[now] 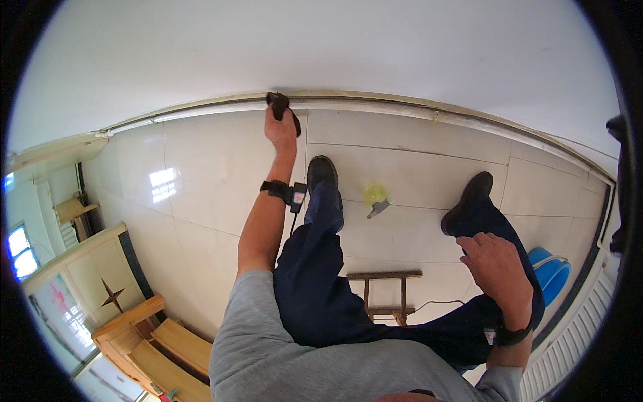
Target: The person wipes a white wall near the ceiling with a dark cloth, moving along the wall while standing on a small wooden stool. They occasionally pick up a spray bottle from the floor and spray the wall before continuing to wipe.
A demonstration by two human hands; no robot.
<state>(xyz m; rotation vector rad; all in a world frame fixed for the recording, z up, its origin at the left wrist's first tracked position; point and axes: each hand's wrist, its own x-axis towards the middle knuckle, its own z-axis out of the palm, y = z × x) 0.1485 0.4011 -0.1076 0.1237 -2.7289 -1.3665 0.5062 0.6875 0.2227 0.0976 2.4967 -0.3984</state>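
Observation:
My left hand (282, 131) is stretched forward to the base of the wall, closed around a dark cloth (279, 106). The cloth lies against the white pipe (351, 104) that runs along the foot of the wall. My right hand (495, 264) rests over my right thigh with its fingers loosely bent and nothing seen in it. Between my feet, on the floor tiles, stands a yellow-green spray bottle (376, 194) with a grey trigger head, touched by neither hand.
Under me is a small wooden stool (384, 275). A blue bucket (552, 281) stands at the right beside my leg, near a white radiator (577, 331). Wooden furniture (166, 346) is at the lower left. A thin cable lies near the stool.

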